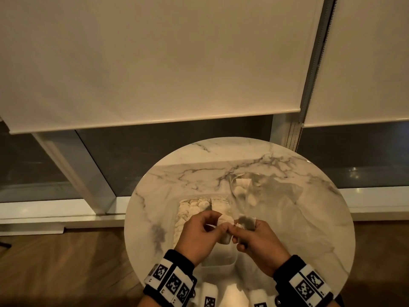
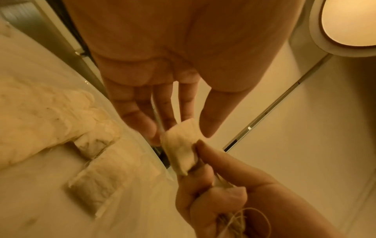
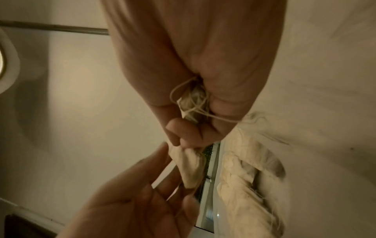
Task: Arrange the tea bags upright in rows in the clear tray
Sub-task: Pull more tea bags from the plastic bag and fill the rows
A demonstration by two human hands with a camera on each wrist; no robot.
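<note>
Both hands meet above the clear tray (image 1: 221, 265) on the round marble table (image 1: 309, 229). A pale tea bag (image 1: 225, 220) hangs between them. My left hand (image 1: 218, 223) pinches it between thumb and fingertips (image 2: 168, 125). My right hand (image 1: 236, 233) pinches the same tea bag (image 2: 181, 149) with thumb and forefinger and grips a bundle of further tea bags (image 3: 193, 103) with loose strings in its palm. One darker bag (image 1: 246, 222) sticks out above its knuckles. Several tea bags (image 1: 192, 207) stand in rows in the tray's far left part.
A crumpled clear plastic bag (image 1: 265, 191) with a few tea bags lies behind the tray on the right. White objects with printed markers (image 1: 210, 300) sit at the table's near edge. Window blinds (image 1: 155, 63) hang beyond the table, with wooden floor (image 1: 55, 262) at left.
</note>
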